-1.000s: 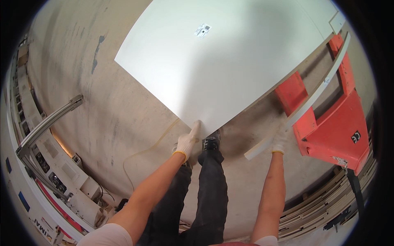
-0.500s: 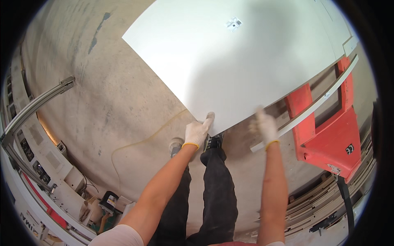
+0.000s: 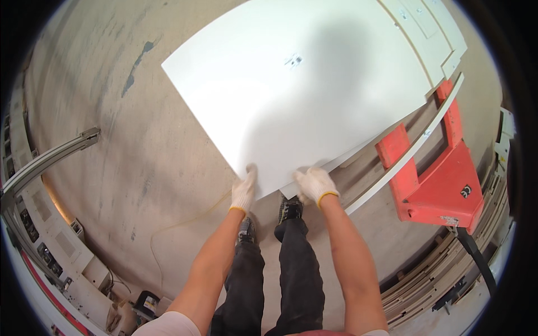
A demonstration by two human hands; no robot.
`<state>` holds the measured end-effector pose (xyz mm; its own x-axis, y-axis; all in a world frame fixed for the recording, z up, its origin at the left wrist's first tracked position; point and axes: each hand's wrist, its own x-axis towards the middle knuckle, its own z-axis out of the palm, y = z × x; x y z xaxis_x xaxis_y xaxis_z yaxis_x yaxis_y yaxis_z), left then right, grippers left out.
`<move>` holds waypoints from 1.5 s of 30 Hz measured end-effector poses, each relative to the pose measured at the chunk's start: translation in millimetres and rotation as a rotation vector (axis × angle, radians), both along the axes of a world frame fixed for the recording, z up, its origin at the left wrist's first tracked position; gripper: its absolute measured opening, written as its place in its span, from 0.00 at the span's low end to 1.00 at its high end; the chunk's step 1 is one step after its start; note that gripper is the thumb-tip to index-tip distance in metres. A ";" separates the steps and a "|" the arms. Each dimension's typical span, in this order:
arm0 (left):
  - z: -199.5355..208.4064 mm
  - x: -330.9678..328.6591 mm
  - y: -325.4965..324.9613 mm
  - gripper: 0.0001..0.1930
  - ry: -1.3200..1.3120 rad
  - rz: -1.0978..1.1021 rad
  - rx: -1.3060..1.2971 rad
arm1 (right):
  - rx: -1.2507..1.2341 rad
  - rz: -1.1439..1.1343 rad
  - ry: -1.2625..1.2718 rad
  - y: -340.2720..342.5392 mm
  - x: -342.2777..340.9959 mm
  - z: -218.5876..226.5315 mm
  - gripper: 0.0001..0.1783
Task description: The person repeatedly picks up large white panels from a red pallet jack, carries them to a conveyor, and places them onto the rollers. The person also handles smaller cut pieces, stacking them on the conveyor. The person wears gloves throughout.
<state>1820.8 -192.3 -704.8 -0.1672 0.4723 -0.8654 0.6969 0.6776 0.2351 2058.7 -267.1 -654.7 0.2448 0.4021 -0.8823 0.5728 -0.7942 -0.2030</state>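
- L grip [image 3: 244, 189]: gloved, grasping panel [image 3: 235, 95] at near L corner, thumb on top.
- R grip [image 3: 316, 185]: gloved, clasping same panel's near R edge; fingers partly hidden.
- Panel: white, flat, ahead of person, w/ label [image 3: 293, 60] on top; 2nd panel [image 3: 348, 155] peeks out under R edge.
- Strip [image 3: 412, 148]: white, R of panel, crossing over red pallet jack [image 3: 437, 193].
- Boards [image 3: 426, 285]: stacked, lower R.
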 end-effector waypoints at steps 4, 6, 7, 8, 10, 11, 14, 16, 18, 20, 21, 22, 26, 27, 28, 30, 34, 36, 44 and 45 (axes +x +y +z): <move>-0.4 -78.4 -30.7 0.59 0.003 -0.021 -0.044 | 0.219 0.241 -0.591 -13.1 90.9 25.3 0.25; -3.3 -129.2 -44.3 0.56 -0.071 -0.185 0.101 | 0.246 -0.070 -0.854 -15.2 144.8 31.2 0.33; -2.8 -158.1 -48.9 0.52 -0.053 -0.295 0.097 | 0.266 0.034 -1.018 -18.7 167.1 33.6 0.36; -0.5 -185.8 -52.3 0.48 -0.049 -0.299 0.124 | 0.193 0.000 -0.990 -21.8 188.1 35.9 0.41; 11.3 -230.9 -53.7 0.37 0.044 -0.338 -0.023 | 0.106 -0.125 -0.895 -32.6 218.6 33.5 0.45; 23.7 -248.6 -52.6 0.33 0.097 -0.347 -0.137 | 0.036 -0.152 -0.888 -41.2 232.1 32.8 0.47; 98.1 -269.5 -51.0 0.42 0.231 -0.276 -0.128 | 0.359 -0.176 -0.519 -57.4 257.6 39.5 0.58; 168.7 -260.3 -38.9 0.52 0.263 -0.209 -0.156 | 0.163 -0.201 -0.480 -53.8 274.0 59.9 0.54; 255.5 -245.0 -20.3 0.63 0.321 -0.109 -0.151 | 0.424 -0.166 -0.346 -49.9 276.2 92.6 0.52; 358.3 -236.3 4.4 0.62 0.221 -0.058 -0.197 | 0.284 -0.196 -0.403 -44.8 283.4 140.1 0.51; 412.0 -233.0 13.1 0.61 0.192 -0.085 -0.167 | 0.238 -0.156 -0.484 -50.0 282.2 163.4 0.51; 464.6 -231.3 22.9 0.60 0.164 -0.120 -0.138 | 0.256 0.089 -0.525 -59.4 275.9 186.1 0.49; 653.6 -227.9 29.4 0.54 0.184 -0.171 -0.115 | 0.173 -0.021 -0.389 -164.0 231.0 273.4 0.35; 694.3 -232.2 20.7 0.53 0.180 -0.146 -0.077 | 0.118 0.174 -0.463 -198.1 213.4 293.8 0.39; 731.2 -238.3 11.2 0.51 0.181 -0.125 -0.042 | 0.092 0.005 -0.457 -225.6 187.6 305.4 0.35; 792.2 -258.9 -10.4 0.49 0.175 -0.106 0.008 | -0.018 -0.280 -0.465 -285.8 148.7 336.7 0.27; 869.6 -329.6 -74.8 0.43 0.112 -0.045 0.164 | 0.289 -0.345 -0.423 -359.9 75.6 367.1 0.28; 889.8 -383.7 -118.2 0.41 0.098 -0.001 0.228 | 0.513 -0.713 -0.207 -372.7 43.2 384.6 0.30; 876.6 -634.3 -330.0 0.20 -0.387 0.918 0.938 | 0.822 -0.847 0.012 -313.4 -170.4 545.1 0.42; 875.0 -662.7 -350.7 0.16 -0.540 1.049 1.067 | 0.843 -0.847 0.054 -309.9 -204.5 570.2 0.42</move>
<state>1158.2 -543.1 170.2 -0.5914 0.7526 -0.2896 -0.2716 0.1522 0.9503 1854.1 -577.0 -84.5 0.6815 0.5882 -0.4354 -0.0936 -0.5200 -0.8490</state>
